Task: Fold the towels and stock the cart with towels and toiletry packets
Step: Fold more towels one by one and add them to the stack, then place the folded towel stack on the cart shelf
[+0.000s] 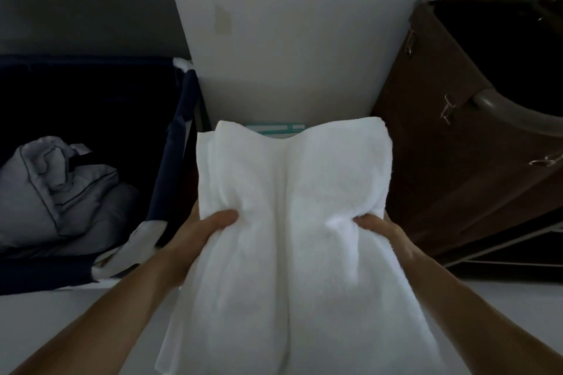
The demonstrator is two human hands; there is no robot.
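Towel [292, 176]: white, held up in front of the person over the pale counter [518, 307], between the two bins. It hangs in a long strip with a soft crease down its middle.
Long axis: runs near to far. The far edge lies close to the wall [289, 24]; the near end drops out of view at the bottom.
Left grip [210, 228]: grasping the towel's left edge about halfway along, thumb on top, fingers hidden beneath the cloth.
Right grip [377, 228]: grasping the right edge at the same level, thumb on top, fingers hidden beneath.
Key relation: the two grips sit level, opposite each other across the short width, so neither is nearer. The towel's free length reaches away from them both far and near. The next fold probably has to go along the long axis, one end brought onto the other.
Stage: folding seems partly done; the strip looks already doubled lengthwise, though the layers are hard to count.
Risk: the loose near end may sag or twist and spoil the edges.
Blue bin [170, 137]: left, holding crumpled grey linen [61, 192].
Brown bin [457, 146]: right, dark inside, with metal clips on its side.
Teal item [274, 127]: just beyond the towel's far edge, mostly hidden; cannot tell what it is.
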